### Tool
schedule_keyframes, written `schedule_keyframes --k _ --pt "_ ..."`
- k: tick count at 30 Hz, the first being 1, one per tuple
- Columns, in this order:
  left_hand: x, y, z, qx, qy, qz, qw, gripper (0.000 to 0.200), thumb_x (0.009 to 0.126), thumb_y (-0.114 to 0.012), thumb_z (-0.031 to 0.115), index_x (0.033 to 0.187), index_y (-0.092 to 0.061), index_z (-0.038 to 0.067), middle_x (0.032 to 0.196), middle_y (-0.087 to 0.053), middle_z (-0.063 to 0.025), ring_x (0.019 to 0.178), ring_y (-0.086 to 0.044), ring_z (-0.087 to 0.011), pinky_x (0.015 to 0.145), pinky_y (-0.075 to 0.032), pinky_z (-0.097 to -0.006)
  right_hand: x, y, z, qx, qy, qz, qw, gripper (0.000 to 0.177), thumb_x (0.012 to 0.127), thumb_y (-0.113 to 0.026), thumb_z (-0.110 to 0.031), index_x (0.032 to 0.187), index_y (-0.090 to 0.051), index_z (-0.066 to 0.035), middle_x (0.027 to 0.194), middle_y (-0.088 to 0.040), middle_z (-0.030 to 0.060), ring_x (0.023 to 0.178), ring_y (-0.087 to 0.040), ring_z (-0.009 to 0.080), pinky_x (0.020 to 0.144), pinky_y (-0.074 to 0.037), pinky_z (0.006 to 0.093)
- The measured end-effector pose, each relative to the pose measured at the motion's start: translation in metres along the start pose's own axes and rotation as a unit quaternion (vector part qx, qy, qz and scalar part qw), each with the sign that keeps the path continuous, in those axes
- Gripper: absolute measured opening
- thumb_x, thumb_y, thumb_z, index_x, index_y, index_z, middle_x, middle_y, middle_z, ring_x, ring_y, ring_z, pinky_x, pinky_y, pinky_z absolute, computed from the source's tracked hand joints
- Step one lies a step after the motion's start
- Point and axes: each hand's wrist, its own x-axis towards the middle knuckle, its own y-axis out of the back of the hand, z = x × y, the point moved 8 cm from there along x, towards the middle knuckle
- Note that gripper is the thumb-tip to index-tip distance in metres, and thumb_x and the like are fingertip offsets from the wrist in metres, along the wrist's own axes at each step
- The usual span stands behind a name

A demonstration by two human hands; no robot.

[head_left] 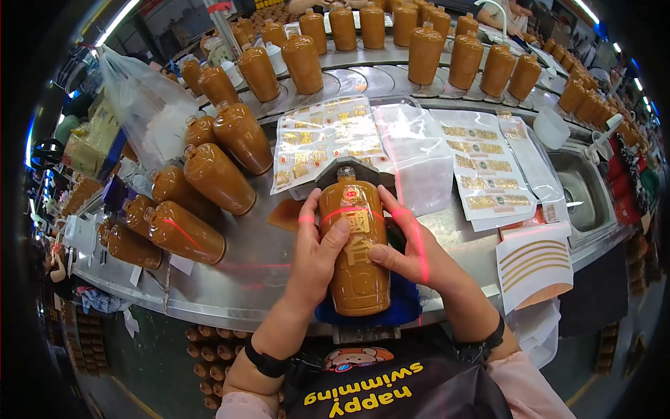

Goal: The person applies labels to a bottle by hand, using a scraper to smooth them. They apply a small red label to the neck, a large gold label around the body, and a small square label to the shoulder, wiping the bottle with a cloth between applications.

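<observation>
A glossy brown bottle (356, 279) with gold characters and a small red mark lies tilted before me, its neck away from me. My left hand (314, 234) wraps its left side, thumb on the front beside the upper character. On the right side my right hand (408, 248) grips it, thumb pressed near the lower character. Under the bottle is a blue cloth (408, 300), and a dark angular rest (380, 164) stands behind its neck. Red laser lines cross the bottle and both hands.
Several brown bottles (220, 178) stand at the left, and more ride the curved conveyor (349, 80) at the back. Sheets of gold decals (328, 140) (485, 164) lie beyond my hands. At the right are a sheet of gold strips (534, 262), a sink (583, 188) and a white cup (551, 129).
</observation>
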Motion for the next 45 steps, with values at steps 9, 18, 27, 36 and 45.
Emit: schedule_keyframes --k 9,18,27,36,45 --pt "-0.006 0.000 0.003 -0.021 0.005 -0.022 1.000 0.080 0.097 -0.059 0.026 0.151 -0.009 -0.005 0.143 -0.038 -0.0190 0.127 -0.045 -0.0212 0.106 -0.038 -0.0330 0.001 0.002 0.007 0.017 -0.013 0.001 1.000 0.091 0.088 -0.071 -0.036 0.150 -0.020 0.005 0.144 -0.038 0.0251 0.136 -0.038 0.0318 0.112 -0.030 0.0396" --pt "-0.011 -0.001 0.000 0.034 -0.010 -0.036 0.999 0.089 0.093 -0.064 0.027 0.152 -0.005 -0.004 0.145 -0.036 -0.0196 0.131 -0.042 -0.0228 0.107 -0.037 -0.0337 -0.001 -0.001 0.003 0.014 -0.002 -0.003 1.000 0.090 0.088 -0.071 -0.034 0.150 -0.019 0.006 0.145 -0.037 0.0256 0.136 -0.037 0.0314 0.112 -0.029 0.0391" --pt "-0.009 0.004 -0.001 0.054 -0.021 -0.030 0.998 0.085 0.094 -0.063 0.028 0.151 -0.009 -0.005 0.146 -0.035 -0.0199 0.131 -0.041 -0.0237 0.108 -0.035 -0.0341 0.000 0.001 0.006 0.008 0.003 -0.003 1.000 0.094 0.086 -0.073 -0.033 0.151 -0.017 0.006 0.140 -0.040 0.0242 0.131 -0.041 0.0298 0.111 -0.031 0.0386" --pt "0.035 0.012 0.021 0.168 -0.067 0.037 0.983 0.037 0.093 -0.065 0.023 0.117 -0.051 -0.001 0.107 -0.058 -0.0083 0.099 -0.053 -0.0124 0.087 -0.044 -0.0283 0.000 -0.002 -0.004 -0.026 -0.002 0.001 1.000 0.096 0.085 -0.074 -0.034 0.151 -0.017 0.006 0.136 -0.042 0.0239 0.131 -0.041 0.0315 0.111 -0.031 0.0393" --pt "0.041 0.011 0.019 0.151 -0.057 0.036 0.986 0.032 0.091 -0.067 0.019 0.112 -0.052 0.000 0.102 -0.057 -0.0071 0.091 -0.053 -0.0110 0.078 -0.047 -0.0272 0.000 -0.002 -0.001 -0.039 0.004 0.002 0.999 0.095 0.086 -0.073 -0.036 0.150 -0.018 0.006 0.140 -0.039 0.0244 0.132 -0.040 0.0324 0.111 -0.031 0.0393"
